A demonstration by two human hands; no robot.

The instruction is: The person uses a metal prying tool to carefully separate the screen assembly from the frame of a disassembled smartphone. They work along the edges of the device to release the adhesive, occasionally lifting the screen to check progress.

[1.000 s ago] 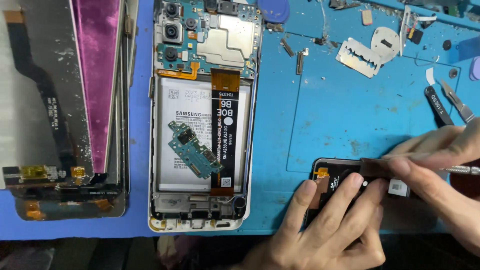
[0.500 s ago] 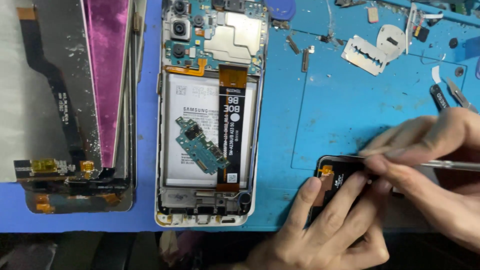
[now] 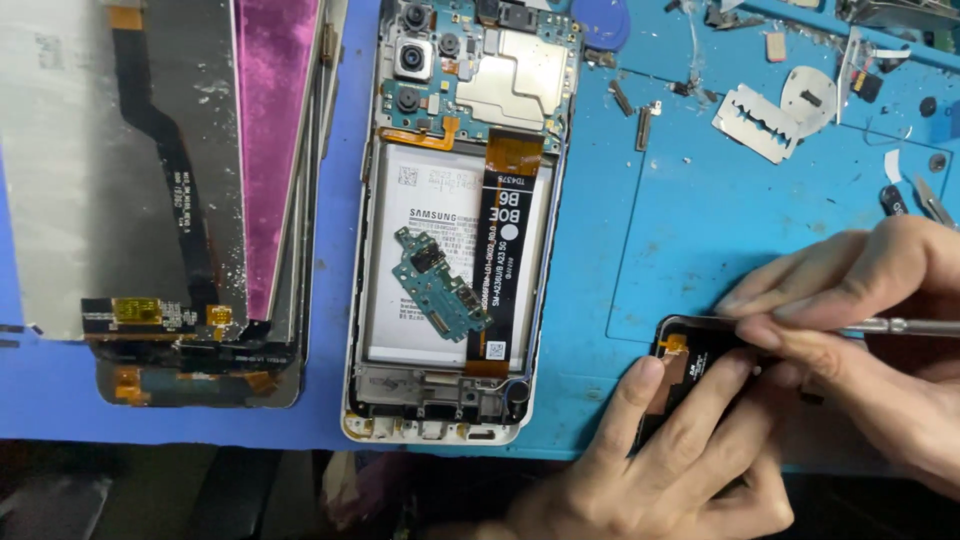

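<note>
Left hand (image 3: 690, 450) pins the small black display panel (image 3: 690, 355) flat at the blue mat's (image 3: 680, 220) near edge; right hand (image 3: 860, 330) pinches a slim metal tool (image 3: 900, 326) at the panel's top edge. Steady downward pressure and a shallow tool angle probably serve best, away from the orange flex (image 3: 674, 345).

Stack of bare phone screens (image 3: 160, 200) at 9 o'clock, lying face down on the blue mat: top one grey-silver with a black ribbon strip, the next showing a glossy pink-magenta back. Edges fanned, overlapping.

Opened phone at 12 o'clock, centre: white rectangular battery label (image 3: 440, 260) with dark print. A tall, narrow black label strip (image 3: 503, 270) with white marks lies over its right side, with a small white square code sticker (image 3: 496, 350) at the strip's lower end.

Small dark screen (image 3: 695, 365) at 4 o'clock, black and glossy, rounded corner, partly hidden under both hands.
</note>
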